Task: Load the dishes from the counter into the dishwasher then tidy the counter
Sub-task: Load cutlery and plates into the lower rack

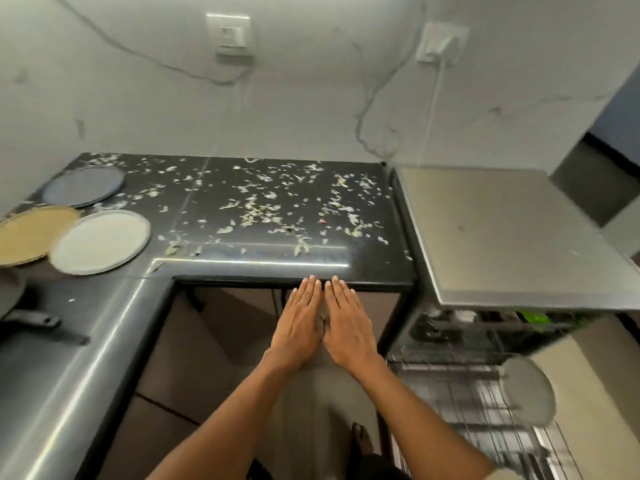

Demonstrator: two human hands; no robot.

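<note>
Dark counter (277,216) with scraps, three plates (100,241) waiting.
Left hand (298,327) and right hand (349,329) flat, empty; next, probably take a plate.

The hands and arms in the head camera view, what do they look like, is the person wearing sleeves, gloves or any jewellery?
Both arms are bare from wrist to the bottom of the frame: no sleeves show. The left hand and right hand wear no gloves, and no rings, bracelets or watch can be seen. The fingers have short, pale, unpainted nails. No markings or tattoos are visible on either forearm.
</note>
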